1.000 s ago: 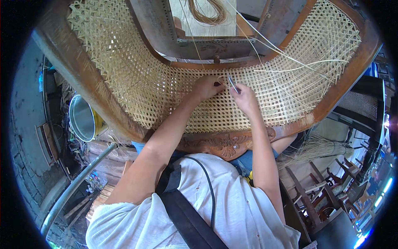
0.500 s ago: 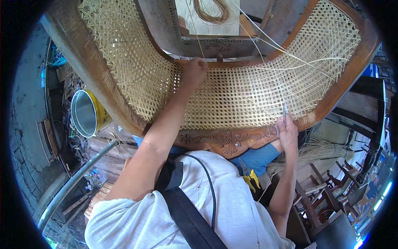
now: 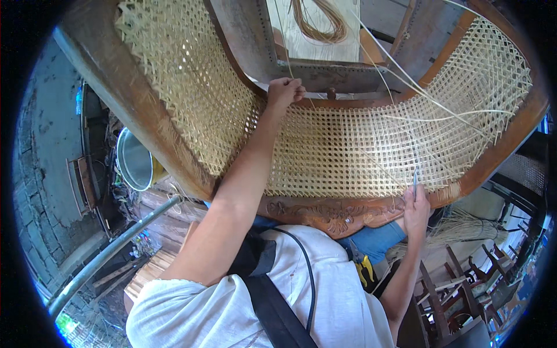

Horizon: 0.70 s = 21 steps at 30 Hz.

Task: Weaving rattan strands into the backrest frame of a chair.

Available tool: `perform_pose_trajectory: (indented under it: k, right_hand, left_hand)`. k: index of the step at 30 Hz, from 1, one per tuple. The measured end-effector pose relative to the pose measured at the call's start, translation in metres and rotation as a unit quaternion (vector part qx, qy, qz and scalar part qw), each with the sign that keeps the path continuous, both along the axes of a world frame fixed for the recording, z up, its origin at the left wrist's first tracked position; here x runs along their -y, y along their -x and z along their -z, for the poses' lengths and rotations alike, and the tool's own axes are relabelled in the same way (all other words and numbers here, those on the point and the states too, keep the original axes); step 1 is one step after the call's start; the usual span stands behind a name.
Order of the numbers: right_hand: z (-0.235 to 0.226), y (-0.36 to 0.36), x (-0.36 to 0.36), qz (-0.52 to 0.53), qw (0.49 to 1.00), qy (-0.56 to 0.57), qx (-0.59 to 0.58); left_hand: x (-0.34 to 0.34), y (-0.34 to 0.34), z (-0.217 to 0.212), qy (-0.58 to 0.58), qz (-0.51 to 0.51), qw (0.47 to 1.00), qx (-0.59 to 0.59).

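Note:
Woven cane mesh (image 3: pixel 331 151) spans the wooden chair frame (image 3: pixel 394 211) across my lap, its near rail carved with leaves. My left hand (image 3: pixel 286 93) is closed at the mesh's far edge, pinching a thin cane strand (image 3: pixel 284 46) that runs up past the frame. My right hand (image 3: pixel 416 206) rests at the near right edge, its fingers wrapped round a slim metal pointed tool (image 3: pixel 415 177). The tool's handle is hidden in the fingers. Loose cane strands (image 3: pixel 429 98) cross over the mesh's right part.
A coil of cane (image 3: pixel 319 23) lies on a pale board beyond the frame. Yellow-handled pliers (image 3: pixel 365 269) sit by my right thigh. A metal bucket (image 3: pixel 134 159) and a pipe (image 3: pixel 116 252) stand on the left. Cane bundles (image 3: pixel 470 229) and wooden chair parts (image 3: pixel 458 290) fill the right.
My left hand has risen slightly away from the mesh with the strand. The whole view has shifted, so the chair appears lower and further right. My right hand keeps the tool at the near edge.

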State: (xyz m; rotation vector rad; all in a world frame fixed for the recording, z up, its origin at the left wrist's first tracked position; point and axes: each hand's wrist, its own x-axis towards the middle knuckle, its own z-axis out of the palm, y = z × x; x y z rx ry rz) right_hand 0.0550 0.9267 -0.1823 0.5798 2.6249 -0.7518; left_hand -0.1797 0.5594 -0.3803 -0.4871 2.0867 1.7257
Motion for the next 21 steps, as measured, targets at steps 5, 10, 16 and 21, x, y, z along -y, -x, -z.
perform_pose_trajectory:
  k: [5,10,16,21]
  right_hand:
    - [0.001,0.001,0.001,-0.015,1.000,-0.016,-0.001]
    - [0.003,-0.002,-0.002,-0.015,1.000,-0.005,-0.020]
    - [0.007,-0.005,-0.003,-0.005,1.000,0.000,-0.024]
    - [-0.009,-0.004,0.012,0.146,0.965,0.184,-0.113]
  left_hand:
    - [0.006,0.023,-0.056,-0.202,-0.137,0.969,-0.044]
    - [0.006,0.039,-0.081,-0.190,-0.143,0.964,-0.117]
    - [-0.008,0.034,-0.089,0.007,-0.190,0.955,-0.227]
    - [-0.104,-0.052,-0.124,0.032,0.119,0.926,-0.356]
